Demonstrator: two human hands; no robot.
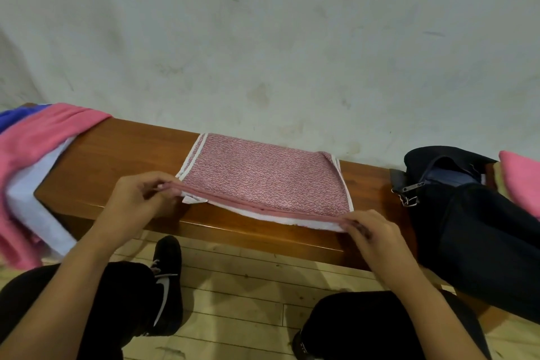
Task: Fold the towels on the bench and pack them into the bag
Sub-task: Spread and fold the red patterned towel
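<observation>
Now both hands pinch the near edge of the patterned pink towel (263, 175): left hand (137, 196) at its left corner, right hand (371, 234) at the right corner, edge lifted a bit off the bench (117, 161). Rest of towel lies flat, mid-bench, w/ white border showing. Dark bag (467, 213) sits just right of it, zip open. Pile of pink, white & blue towels (32, 161) hangs at the bench's left end. Another pink towel (520, 181) beyond the bag.

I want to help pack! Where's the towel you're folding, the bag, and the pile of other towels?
patterned towel (263, 175), head view, middle of its pink top face.
bag (473, 231), head view, dark side panel below the zip.
towel pile (38, 137), head view, on the pink towel lying on top.
</observation>
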